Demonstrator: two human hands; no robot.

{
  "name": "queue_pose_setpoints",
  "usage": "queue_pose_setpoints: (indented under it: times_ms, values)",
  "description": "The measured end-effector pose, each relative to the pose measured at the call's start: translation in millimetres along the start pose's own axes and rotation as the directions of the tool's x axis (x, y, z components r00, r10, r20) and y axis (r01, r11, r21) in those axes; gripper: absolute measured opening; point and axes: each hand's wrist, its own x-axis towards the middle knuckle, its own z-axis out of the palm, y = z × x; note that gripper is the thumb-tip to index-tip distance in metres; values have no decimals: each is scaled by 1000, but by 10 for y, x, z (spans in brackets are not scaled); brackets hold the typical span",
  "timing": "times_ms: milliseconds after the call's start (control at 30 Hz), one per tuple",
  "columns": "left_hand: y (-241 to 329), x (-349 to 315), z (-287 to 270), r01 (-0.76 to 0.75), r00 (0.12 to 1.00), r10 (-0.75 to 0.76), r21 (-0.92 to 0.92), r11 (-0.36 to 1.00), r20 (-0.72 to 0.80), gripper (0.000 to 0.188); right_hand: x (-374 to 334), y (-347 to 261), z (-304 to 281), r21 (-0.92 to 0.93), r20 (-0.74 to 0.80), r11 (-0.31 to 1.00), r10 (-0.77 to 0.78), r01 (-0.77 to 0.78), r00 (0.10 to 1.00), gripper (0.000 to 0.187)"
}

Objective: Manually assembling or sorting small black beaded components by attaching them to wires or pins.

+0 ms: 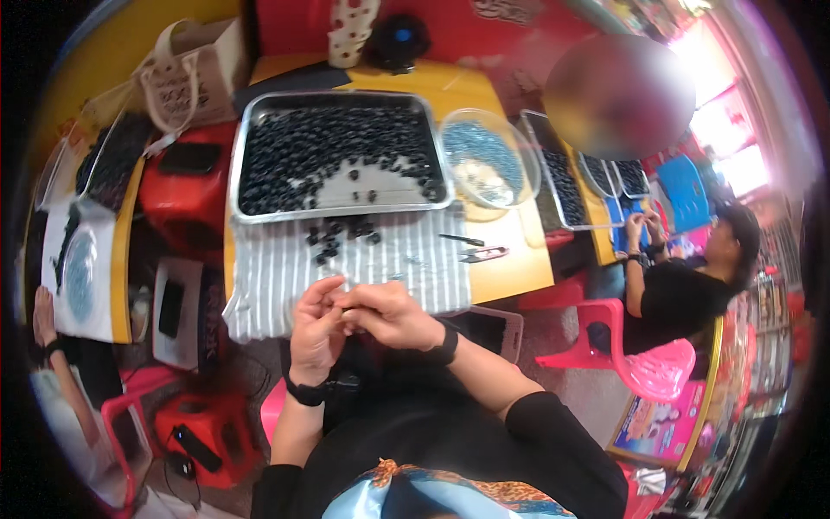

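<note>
My left hand (316, 336) and my right hand (396, 315) meet just off the near edge of the table. Both are closed, fingertips pinched together; whatever lies between them is too small or hidden to name. Just beyond them spreads a grey-and-white striped cloth (432, 285). Several small black pieces (328, 242) lie loose on it, below a metal tray (346, 213) heaped with many more black pieces (333, 134). A pair of thread snips (484, 253) and a slim black tool (462, 240) rest at the cloth's right side.
Right of the tray stands a clear round tub (531, 173) of small blue-grey pieces. A red stool (186, 195) with a phone is at left. Another person (692, 277) works at the right table near a pink chair (596, 329); a co-worker's hand (45, 316) shows at far left.
</note>
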Motion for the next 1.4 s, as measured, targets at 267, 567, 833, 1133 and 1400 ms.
queue_pose_setpoints:
  times_ms: [267,567,833,1133,1400]
  values:
    - [11,18,103,115,989,-124,120,986,75,48,-263,-362,-366,-288,-66,944,146,-159,987,26]
    - [28,11,80,121,988,-130,102,987,88,36,-421,-276,-2631,-763,-627,427,-309,-485,715,33]
    - [11,-2,28,120,989,-128,107,987,71,31,3,-11,-932,-541,-220,827,38,-154,975,19]
    - [-17,-7,108,90,996,-89,115,989,-16,31,440,234,-504,-806,14,592,25,-4,1000,13]
    - [-62,-46,101,78,996,-72,123,989,-57,21,-42,-152,2,-722,4,674,-217,153,976,14]
